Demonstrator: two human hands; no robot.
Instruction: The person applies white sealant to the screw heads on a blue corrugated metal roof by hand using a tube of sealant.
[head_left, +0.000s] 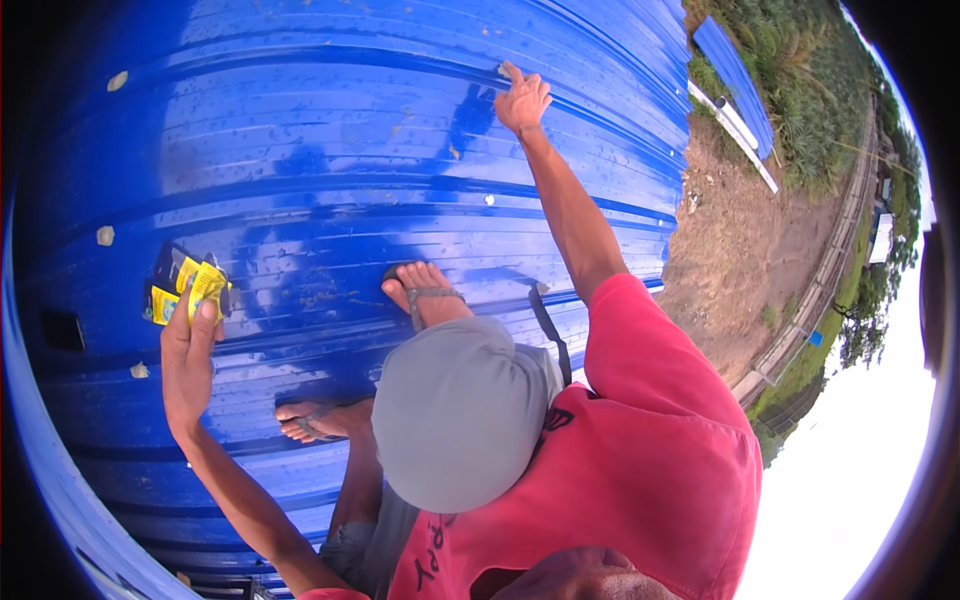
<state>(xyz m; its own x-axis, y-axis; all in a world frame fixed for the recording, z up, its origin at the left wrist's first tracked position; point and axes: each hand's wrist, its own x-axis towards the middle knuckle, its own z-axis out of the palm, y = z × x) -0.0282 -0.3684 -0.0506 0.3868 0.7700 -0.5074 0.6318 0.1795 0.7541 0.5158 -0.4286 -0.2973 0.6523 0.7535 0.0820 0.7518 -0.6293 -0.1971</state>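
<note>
My left hand (190, 350) grips several small yellow packets (205, 283) with dark parts, held over the blue metal roof sheet (320, 130) at the left. What is inside the packets I cannot make out. Farther off, my right hand (524, 102) reaches to a raised rib of the roof. Its index finger is stretched onto a small pale lump (504, 71) there, while the other fingers bend loosely apart. No tool shows in that hand. Similar pale lumps sit along the ribs, one (105, 236) beyond the packets and another (139, 370) beside my left wrist.
My feet (428, 285) in sandals stand on the ribbed sheet, with a grey-clad knee (460, 415) between my arms. A dark square (63, 330) lies at the left. Past the roof's right edge are bare soil (740, 250), white pipes (735, 135) and a loose blue sheet (737, 85).
</note>
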